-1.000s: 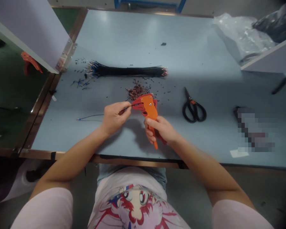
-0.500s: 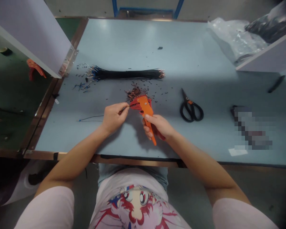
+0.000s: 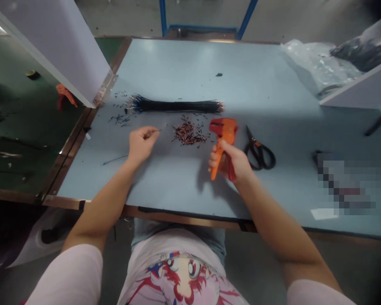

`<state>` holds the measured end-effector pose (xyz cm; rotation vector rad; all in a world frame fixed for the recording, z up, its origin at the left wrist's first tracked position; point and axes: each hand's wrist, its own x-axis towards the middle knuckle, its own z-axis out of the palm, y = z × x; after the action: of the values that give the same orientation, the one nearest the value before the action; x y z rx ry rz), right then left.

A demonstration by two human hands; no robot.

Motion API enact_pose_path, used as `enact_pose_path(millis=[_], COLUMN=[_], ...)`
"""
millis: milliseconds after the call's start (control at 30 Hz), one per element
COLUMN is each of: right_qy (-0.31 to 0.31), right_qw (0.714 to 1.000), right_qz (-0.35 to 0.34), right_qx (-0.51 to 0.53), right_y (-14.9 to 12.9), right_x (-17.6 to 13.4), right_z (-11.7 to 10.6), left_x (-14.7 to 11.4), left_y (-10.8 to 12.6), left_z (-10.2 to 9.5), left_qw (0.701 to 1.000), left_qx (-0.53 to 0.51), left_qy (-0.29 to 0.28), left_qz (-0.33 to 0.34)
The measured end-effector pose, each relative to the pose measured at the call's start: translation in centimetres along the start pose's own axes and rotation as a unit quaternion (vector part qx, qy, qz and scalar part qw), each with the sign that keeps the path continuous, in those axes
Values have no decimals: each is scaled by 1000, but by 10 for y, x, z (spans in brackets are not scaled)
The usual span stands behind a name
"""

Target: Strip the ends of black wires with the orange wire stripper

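Note:
Between the fingertips of my left hand (image 3: pixel 142 143) a thin black wire (image 3: pixel 114 160) is pinched. Its blue-tipped end trails out to the left, and a short end sticks out on the right. My right hand (image 3: pixel 232 160) is wrapped round the handles of an orange and red wire stripper (image 3: pixel 227 132), held above the table with its jaws to the left, apart from the wire. Between my hands lies a pile of copper and black wire scraps (image 3: pixel 188 131). Behind it stretches a bundle of black wires (image 3: pixel 178 106) with blue tips on the left and bare copper ends on the right.
Black-handled scissors (image 3: pixel 259 153) lie just right of my right hand. A pixelated object (image 3: pixel 343 178) is farther right. Clear plastic bags (image 3: pixel 317 63) sit at the back right. White panels (image 3: pixel 60 46) flank the table. A second orange tool (image 3: pixel 65 96) lies on the left.
The wire stripper has come off the wire and moved right and up with my right hand. My left hand has drawn slightly back with the wire. The view has shifted a little.

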<state>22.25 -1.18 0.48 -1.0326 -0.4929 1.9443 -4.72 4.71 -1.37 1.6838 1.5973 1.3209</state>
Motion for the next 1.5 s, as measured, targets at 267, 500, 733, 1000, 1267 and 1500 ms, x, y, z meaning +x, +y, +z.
enact_pose_path(millis=[267,500,733,1000,1267,1500], right_qy=[-82,-107,-226,-269,-287,-308], right_qw=[988,987,964,955,948,944], right_qz=[125,72,134,122,125,115], right_qx=[-25,-99,26,37,51,32], right_y=[26,29,31,36,39,43], right_x=[3,-2,-8,-11,-14,-15], right_z=[6,6,11,11,13,11], left_x=[-16,-23,-36,-54,-65,-67], left_y=[18,20,29,37,41,44], left_z=[12,17,23,29,38,39], left_qw=[972,952,946,940,910,904], left_qx=[-184,-251,-276,-266,-302,-323], left_qy=[-94,-81,-109,-179,-237,-231], left_qz=[-114,-157,-132,-115,-156,-161])
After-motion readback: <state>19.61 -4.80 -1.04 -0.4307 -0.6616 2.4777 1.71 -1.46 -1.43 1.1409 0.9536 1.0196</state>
